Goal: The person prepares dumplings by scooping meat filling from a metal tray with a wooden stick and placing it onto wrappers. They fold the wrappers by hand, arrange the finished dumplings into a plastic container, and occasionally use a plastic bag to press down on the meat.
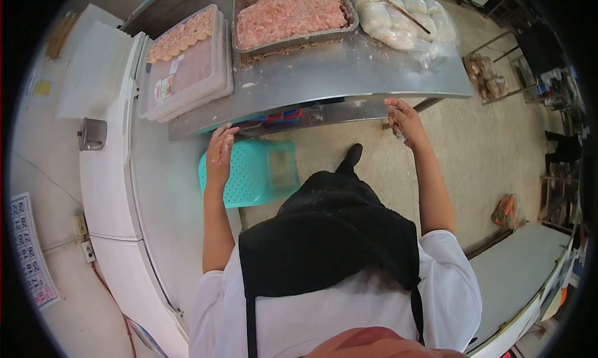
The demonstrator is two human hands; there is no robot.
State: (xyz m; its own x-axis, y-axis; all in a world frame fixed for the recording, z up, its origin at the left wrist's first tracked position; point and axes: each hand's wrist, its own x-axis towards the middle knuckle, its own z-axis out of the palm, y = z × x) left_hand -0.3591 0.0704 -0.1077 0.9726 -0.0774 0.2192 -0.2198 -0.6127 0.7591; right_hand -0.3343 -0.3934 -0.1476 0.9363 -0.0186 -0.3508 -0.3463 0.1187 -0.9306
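My left hand (pixel 220 150) is held beside the left part of the steel table's front edge, above a turquoise plastic stool. Its fingers are loosely apart with nothing between them, and pale residue sticks to them. My right hand (pixel 405 122) hangs just off the front edge farther right, fingers half bent and apart, smeared with white residue; I see nothing in it. On the steel table (pixel 299 77) sits a metal tray (pixel 293 41) heaped with pink minced filling. To its left, a clear plastic container (pixel 187 77) holds a few rows of shaped dumplings.
A plastic bag of white wrapper stacks (pixel 405 21) with a thin stick on it lies at the table's right. The turquoise stool (pixel 249 171) stands below the front edge. A white freezer (pixel 112 183) is on my left. A bag of carrots (pixel 508 211) lies at right.
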